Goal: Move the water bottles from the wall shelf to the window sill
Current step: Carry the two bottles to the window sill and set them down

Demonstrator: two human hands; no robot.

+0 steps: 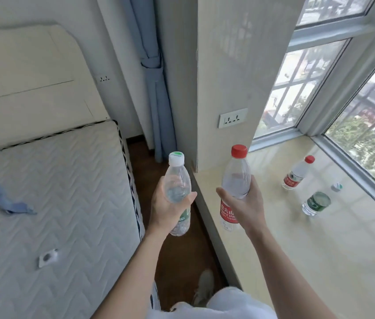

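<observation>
My left hand grips a clear water bottle with a white-and-green cap and green label, held upright over the floor gap beside the sill. My right hand grips a clear bottle with a red cap and red label, held upright over the near left part of the beige window sill. Two more bottles stand on the sill near the window: a red-capped, red-labelled one and a green-labelled one. The wall shelf is not in view.
A bare quilted mattress with a blue strap fills the left. A narrow strip of brown floor runs between bed and sill, with my shoe on it. A tied blue curtain and a wall socket are ahead. Window panes line the right.
</observation>
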